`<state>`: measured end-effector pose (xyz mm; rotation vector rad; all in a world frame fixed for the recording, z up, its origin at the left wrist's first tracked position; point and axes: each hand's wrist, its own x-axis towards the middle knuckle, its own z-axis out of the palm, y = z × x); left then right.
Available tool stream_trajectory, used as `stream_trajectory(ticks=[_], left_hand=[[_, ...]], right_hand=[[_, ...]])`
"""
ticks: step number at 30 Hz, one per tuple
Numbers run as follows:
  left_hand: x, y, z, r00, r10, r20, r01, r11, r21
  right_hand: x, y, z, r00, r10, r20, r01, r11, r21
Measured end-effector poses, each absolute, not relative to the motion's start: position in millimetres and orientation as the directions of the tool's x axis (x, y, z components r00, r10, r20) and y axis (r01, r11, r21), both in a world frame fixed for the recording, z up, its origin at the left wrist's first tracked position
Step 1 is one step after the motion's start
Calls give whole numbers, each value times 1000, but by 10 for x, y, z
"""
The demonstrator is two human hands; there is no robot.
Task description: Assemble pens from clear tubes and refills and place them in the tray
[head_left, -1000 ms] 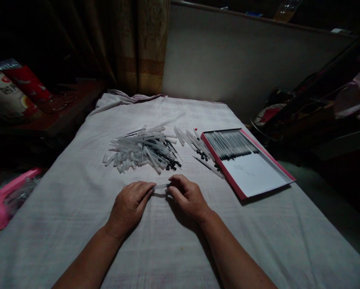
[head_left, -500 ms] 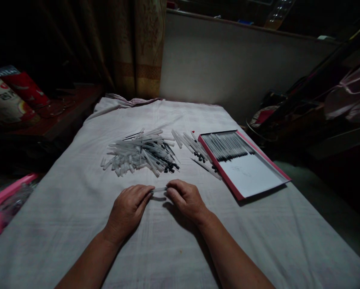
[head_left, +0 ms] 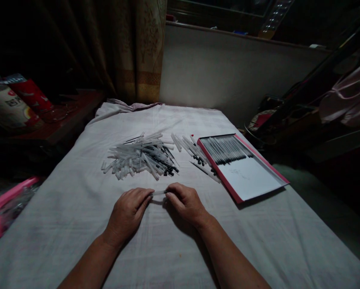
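Between my hands, low over the cloth, a translucent pen (head_left: 159, 193) lies crosswise. My left hand (head_left: 131, 210) pinches its left end, and my right hand (head_left: 186, 202) pinches the right end; the fingers hide both tips. Just beyond them spreads a heap of loose pen parts (head_left: 140, 156): clear barrels, caps, dark refills and black pieces. A smaller group of pens (head_left: 194, 150) lies right of the heap. A shallow box with red sides (head_left: 220, 176) holds a row of pens (head_left: 226, 148) with black ends along its far half.
A white checked cloth (head_left: 155, 249) covers the table. At the left, a dark red side table (head_left: 77, 108) bears a jar (head_left: 9, 104) and a red container (head_left: 32, 94). A pink handle (head_left: 9, 198) is at the lower left. Beyond stand a curtain (head_left: 148, 52) and a wall (head_left: 204, 68).
The view has tilted slightly, so the scene sits a little lower. Both hands keep their pinch on the pen, with a darker strip now showing near the right fingers.
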<state>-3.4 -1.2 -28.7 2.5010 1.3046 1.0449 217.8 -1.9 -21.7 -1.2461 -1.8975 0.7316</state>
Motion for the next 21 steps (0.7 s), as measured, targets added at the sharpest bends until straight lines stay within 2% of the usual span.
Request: stream_trajectory(ticks=[7,13,18,21], left_hand=[[-37,-19,-246,395,780,485,664,-607,435],[-48,-16,-254,404,740,538,655,-645,394],[-43,-12,-272,380,739,556,635,-646,424],[-44,-5,-275,385,744,546,627,-645,437]], right_hand=[[2160,-22,-195,-267,926,268,535,373,-757],[2144,-22,-216,-241,937,253,564,348,-749],[2133,-26,-217,-234,945,230,506,320,-801],[2137,-20,-228,-237,938,252,517,342,-785]])
